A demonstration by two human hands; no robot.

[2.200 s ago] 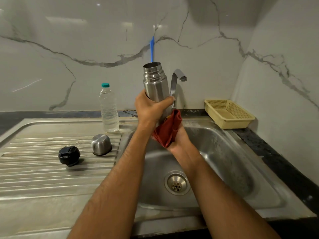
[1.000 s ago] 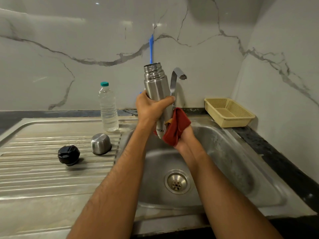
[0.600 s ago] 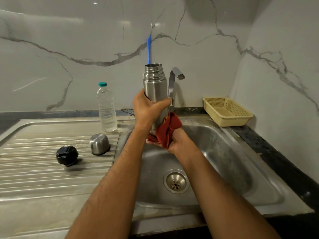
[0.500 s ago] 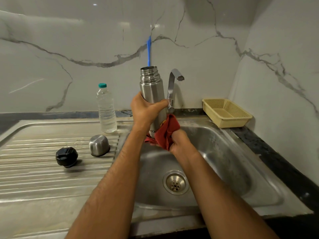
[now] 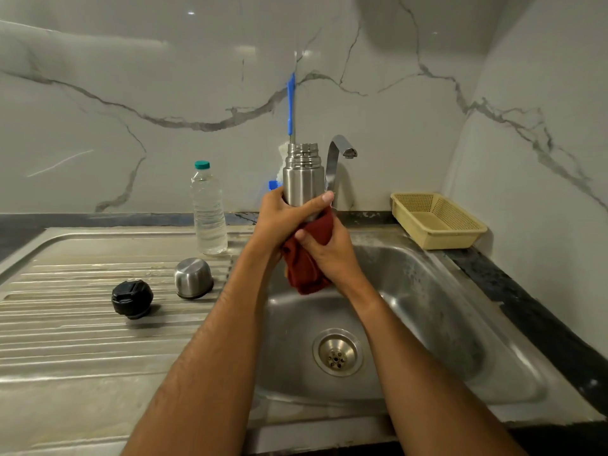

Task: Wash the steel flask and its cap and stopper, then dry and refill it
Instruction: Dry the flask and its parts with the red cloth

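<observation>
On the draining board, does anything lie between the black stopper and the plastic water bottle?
Yes: in the head view the steel cap, mouth down, sits on the ribbed draining board between the black stopper and the water bottle, touching neither.

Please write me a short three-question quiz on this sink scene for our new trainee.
1. True or false: the steel flask is held upright over the sink with its mouth uncovered.
2. Which hand presses the red cloth against the flask's lower body?
A. left hand
B. right hand
C. neither
3. Fill in: the steel cap and the black stopper both sit on the ______.

Key:
1. True.
2. B; the left hand's grip is around the flask body above the cloth.
3. Drainboard, to the left of the basin.
</observation>
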